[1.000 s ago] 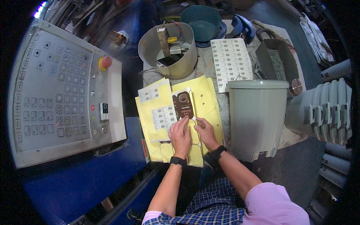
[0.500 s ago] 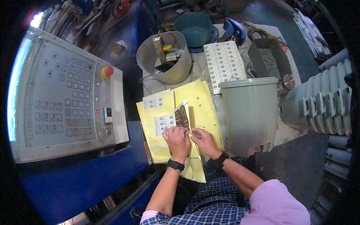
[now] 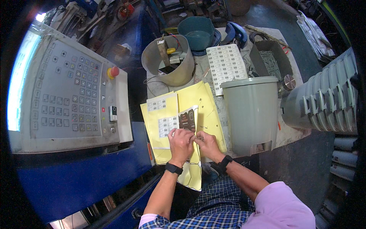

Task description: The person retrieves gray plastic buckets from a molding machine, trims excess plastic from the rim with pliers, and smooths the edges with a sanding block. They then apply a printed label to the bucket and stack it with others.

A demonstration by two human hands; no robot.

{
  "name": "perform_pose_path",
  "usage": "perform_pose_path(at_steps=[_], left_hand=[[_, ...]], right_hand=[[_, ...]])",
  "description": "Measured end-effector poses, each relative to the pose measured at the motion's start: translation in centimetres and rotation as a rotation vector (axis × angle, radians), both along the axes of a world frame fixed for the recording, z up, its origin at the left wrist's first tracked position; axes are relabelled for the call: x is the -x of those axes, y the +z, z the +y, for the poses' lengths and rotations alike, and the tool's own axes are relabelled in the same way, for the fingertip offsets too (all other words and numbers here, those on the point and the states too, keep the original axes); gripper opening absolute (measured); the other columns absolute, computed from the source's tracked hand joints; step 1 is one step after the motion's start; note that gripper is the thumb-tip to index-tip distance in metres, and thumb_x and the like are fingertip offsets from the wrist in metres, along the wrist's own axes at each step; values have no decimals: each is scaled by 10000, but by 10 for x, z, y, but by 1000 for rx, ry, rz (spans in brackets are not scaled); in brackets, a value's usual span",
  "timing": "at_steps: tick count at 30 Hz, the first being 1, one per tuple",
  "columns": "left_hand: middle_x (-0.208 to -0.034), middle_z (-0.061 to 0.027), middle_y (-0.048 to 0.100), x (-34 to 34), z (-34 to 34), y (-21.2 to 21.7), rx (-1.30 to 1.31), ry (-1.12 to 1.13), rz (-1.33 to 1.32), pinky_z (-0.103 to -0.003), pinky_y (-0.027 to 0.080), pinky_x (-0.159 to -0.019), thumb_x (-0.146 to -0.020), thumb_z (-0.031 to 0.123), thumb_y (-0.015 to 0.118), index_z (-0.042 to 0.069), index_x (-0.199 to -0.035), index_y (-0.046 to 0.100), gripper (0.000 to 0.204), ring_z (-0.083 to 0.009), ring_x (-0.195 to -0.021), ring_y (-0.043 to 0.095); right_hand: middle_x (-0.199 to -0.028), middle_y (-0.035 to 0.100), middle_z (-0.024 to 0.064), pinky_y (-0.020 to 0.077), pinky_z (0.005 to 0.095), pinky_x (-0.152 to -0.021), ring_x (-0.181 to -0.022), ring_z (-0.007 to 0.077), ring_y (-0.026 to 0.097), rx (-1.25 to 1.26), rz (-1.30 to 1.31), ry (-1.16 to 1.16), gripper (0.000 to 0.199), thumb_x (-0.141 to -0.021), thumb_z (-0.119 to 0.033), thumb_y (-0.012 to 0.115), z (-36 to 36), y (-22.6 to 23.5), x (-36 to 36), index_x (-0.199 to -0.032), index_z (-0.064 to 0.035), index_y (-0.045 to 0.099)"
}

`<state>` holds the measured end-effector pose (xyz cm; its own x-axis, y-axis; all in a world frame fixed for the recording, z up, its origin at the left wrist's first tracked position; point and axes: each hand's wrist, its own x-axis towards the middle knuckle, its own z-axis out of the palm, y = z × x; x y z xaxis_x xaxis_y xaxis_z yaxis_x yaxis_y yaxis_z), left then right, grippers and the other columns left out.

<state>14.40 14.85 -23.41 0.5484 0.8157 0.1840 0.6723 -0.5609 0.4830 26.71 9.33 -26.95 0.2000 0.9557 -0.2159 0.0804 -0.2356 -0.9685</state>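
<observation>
The left hand [image 3: 181, 147] and right hand [image 3: 207, 146] meet over a thin, flexible yellow sheet with dark brown printed labels [image 3: 187, 122], both grasping its edge between curled fingers and thumbs. The sheet bows into a shallow curve, its lower end hanging past the near edge of the pale, scuffed counter [image 3: 291, 131].

Beneath it lies a stack of flat, matte yellow sheets [image 3: 207, 97], overlapped on the left by a white paper sheet with small printed labels [image 3: 167, 126]. Just to the right stands a smooth, tapered grey-green plastic bucket [image 3: 249, 110] with a raised rim; beyond it, nested grey plastic buckets [image 3: 320, 105] lie on their side, rims lined up like ribs.

Farther back are a round, dull beige plastic tub [image 3: 179, 78] holding metal pieces, a glossy white sheet of labels in rows [image 3: 226, 65], and a dark box [image 3: 285, 57] of slender grey rods.
</observation>
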Motion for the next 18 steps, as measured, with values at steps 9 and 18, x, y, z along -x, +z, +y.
perform_pose_path(at_steps=[9, 18], left_hand=[[-834, -89, 635, 21, 33, -18, 167, 243, -165, -347, 452, -748, -770, 113, 647, 27, -791, 653, 89, -263, -827, 575], [-807, -93, 660, 44, 43, 43, 283, 627, -489, -239, 489, -571, -869, 57, 559, 12, -933, 657, 125, -126, -643, 627]], right_hand=[[-851, 662, 145, 500, 298, -714, -793, 191, 643, 69, 21, -66, 238, -818, -96, 615, 2, -28, -7, -1022, 26, 594], [-1013, 610, 260, 461, 404, -851, -978, 376, 586, 514, -280, -409, 302, -798, -90, 560, 50, -78, -31, -1065, 51, 573]])
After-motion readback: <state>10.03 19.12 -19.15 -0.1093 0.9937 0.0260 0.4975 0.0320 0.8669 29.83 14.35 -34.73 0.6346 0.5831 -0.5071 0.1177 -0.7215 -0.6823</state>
